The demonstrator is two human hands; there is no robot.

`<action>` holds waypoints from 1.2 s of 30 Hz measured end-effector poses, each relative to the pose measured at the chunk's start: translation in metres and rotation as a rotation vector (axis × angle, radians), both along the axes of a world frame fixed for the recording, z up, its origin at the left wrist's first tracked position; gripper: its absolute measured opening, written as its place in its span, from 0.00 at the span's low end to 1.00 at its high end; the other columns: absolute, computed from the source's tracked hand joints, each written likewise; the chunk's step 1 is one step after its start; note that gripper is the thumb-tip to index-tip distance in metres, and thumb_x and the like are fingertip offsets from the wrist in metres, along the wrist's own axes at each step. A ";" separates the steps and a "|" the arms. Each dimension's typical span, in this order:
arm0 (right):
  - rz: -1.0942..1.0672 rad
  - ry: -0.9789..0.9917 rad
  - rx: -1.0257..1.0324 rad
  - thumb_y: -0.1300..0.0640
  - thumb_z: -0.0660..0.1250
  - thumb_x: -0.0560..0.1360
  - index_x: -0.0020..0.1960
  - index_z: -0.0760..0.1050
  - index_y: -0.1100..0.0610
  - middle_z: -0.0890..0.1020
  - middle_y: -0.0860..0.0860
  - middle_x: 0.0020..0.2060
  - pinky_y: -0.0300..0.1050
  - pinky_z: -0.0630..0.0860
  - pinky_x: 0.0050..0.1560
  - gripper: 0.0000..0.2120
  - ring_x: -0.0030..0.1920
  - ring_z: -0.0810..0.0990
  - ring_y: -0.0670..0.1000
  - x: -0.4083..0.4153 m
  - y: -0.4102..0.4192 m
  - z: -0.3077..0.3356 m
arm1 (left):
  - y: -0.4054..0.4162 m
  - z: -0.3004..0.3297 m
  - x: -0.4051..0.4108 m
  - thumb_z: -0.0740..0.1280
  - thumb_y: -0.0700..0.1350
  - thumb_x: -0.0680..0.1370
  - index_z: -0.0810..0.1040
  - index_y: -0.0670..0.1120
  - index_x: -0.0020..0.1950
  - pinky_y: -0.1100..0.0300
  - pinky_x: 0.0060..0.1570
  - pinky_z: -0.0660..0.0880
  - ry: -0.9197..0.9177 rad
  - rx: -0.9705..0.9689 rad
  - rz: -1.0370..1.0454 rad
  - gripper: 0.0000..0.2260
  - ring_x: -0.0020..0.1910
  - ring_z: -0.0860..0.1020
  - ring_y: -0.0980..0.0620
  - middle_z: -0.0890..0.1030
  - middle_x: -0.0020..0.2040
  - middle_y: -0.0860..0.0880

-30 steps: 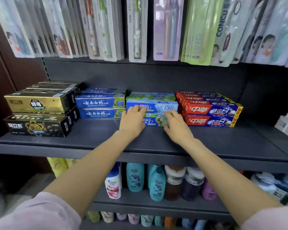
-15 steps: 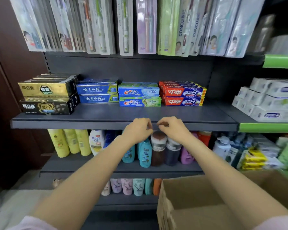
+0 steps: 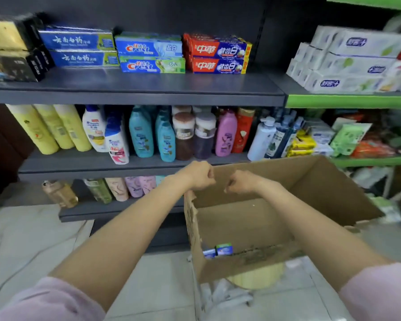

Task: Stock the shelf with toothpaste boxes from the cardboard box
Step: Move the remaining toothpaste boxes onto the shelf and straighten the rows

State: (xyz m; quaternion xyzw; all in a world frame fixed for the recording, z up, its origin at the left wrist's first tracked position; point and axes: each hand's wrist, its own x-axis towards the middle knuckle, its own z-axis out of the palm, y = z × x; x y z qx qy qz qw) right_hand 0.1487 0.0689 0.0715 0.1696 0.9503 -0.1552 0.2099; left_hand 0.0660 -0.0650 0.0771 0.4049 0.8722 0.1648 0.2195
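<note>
**Inspector:** Starting at the left, what is sitting on the shelf?

**Clerk:** Toothpaste is lying flat in rows, long faces outward so the brands are readable. Black and gold boxes are sitting furthest left, then the blue boxes, then two Crest boxes stacked one on the other, then the red boxes. The front strip of the board is lying bare.

**Inspector:** And the hands?

**Clerk:** The left hand is hanging over the near-left corner of the cardboard box, fingers curled under, carrying nothing I can see. The right hand is hovering just beside it, over the open mouth, likewise curled and seemingly empty.

**Inspector:** Why there?

**Clerk:** My judgement: they are positioning for a reach down into the carton for more stock.

**Inspector:** Is stock remaining inside?

**Clerk:** Yes. Boxes standing on end are showing low against the near wall; only their end faces are peeking out, so I cannot give a count. The far flap is standing open, which is keeping the mouth accessible.

**Inspector:** Anything else to note?

**Clerk:** Shampoo bottles are standing on the tier below, and white boxes are stacked on the green-edged shelf to the right.
</note>
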 end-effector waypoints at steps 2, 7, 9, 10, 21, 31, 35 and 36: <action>-0.033 -0.080 -0.021 0.54 0.65 0.75 0.57 0.79 0.59 0.82 0.57 0.54 0.46 0.75 0.52 0.14 0.47 0.81 0.56 0.011 0.020 -0.024 | 0.018 -0.017 0.009 0.65 0.45 0.77 0.80 0.43 0.52 0.60 0.48 0.74 -0.036 -0.037 -0.020 0.08 0.48 0.80 0.46 0.82 0.53 0.44; -0.039 -0.299 -0.125 0.51 0.65 0.76 0.61 0.75 0.58 0.79 0.54 0.45 0.41 0.71 0.34 0.17 0.42 0.78 0.52 0.029 0.057 -0.075 | 0.061 -0.064 0.024 0.64 0.43 0.77 0.79 0.43 0.52 0.55 0.47 0.78 -0.222 -0.266 -0.014 0.07 0.40 0.78 0.48 0.81 0.45 0.44; -0.044 -0.331 -0.211 0.51 0.64 0.77 0.62 0.74 0.59 0.77 0.54 0.46 0.40 0.71 0.34 0.17 0.41 0.77 0.52 0.028 0.060 -0.091 | 0.068 -0.079 0.029 0.64 0.42 0.77 0.79 0.42 0.54 0.57 0.41 0.78 -0.267 -0.389 0.025 0.09 0.38 0.78 0.48 0.80 0.45 0.45; -0.044 -0.338 -0.264 0.51 0.63 0.77 0.62 0.74 0.59 0.77 0.54 0.46 0.40 0.71 0.35 0.17 0.42 0.77 0.52 0.028 0.057 -0.098 | 0.068 -0.086 0.032 0.63 0.43 0.78 0.79 0.41 0.55 0.58 0.36 0.77 -0.270 -0.453 0.032 0.10 0.35 0.78 0.49 0.80 0.44 0.45; 0.149 -0.482 -0.606 0.41 0.67 0.73 0.64 0.69 0.51 0.76 0.59 0.63 0.50 0.75 0.54 0.24 0.53 0.80 0.54 0.036 0.019 -0.117 | 0.044 -0.120 0.045 0.62 0.42 0.78 0.76 0.41 0.63 0.55 0.55 0.73 -0.219 -0.503 0.093 0.14 0.57 0.77 0.44 0.78 0.61 0.43; -0.356 -0.172 -0.800 0.64 0.58 0.79 0.60 0.71 0.59 0.76 0.60 0.54 0.38 0.80 0.39 0.10 0.44 0.79 0.51 0.047 0.077 -0.131 | 0.057 -0.134 0.064 0.65 0.39 0.77 0.61 0.43 0.73 0.52 0.62 0.72 -0.493 -0.395 0.040 0.26 0.65 0.72 0.45 0.71 0.69 0.44; -0.446 -0.058 -0.895 0.69 0.60 0.77 0.58 0.67 0.59 0.76 0.60 0.50 0.37 0.80 0.35 0.12 0.41 0.78 0.49 0.045 0.084 -0.143 | 0.079 -0.157 0.068 0.72 0.49 0.72 0.69 0.44 0.64 0.57 0.52 0.72 -0.414 -0.308 0.107 0.24 0.57 0.76 0.45 0.77 0.61 0.44; -0.502 -0.045 -0.925 0.68 0.61 0.77 0.60 0.65 0.59 0.76 0.61 0.51 0.37 0.80 0.36 0.14 0.40 0.79 0.50 0.044 0.089 -0.147 | 0.084 -0.162 0.067 0.73 0.50 0.72 0.70 0.44 0.63 0.58 0.50 0.71 -0.376 -0.278 0.145 0.23 0.57 0.76 0.45 0.77 0.60 0.44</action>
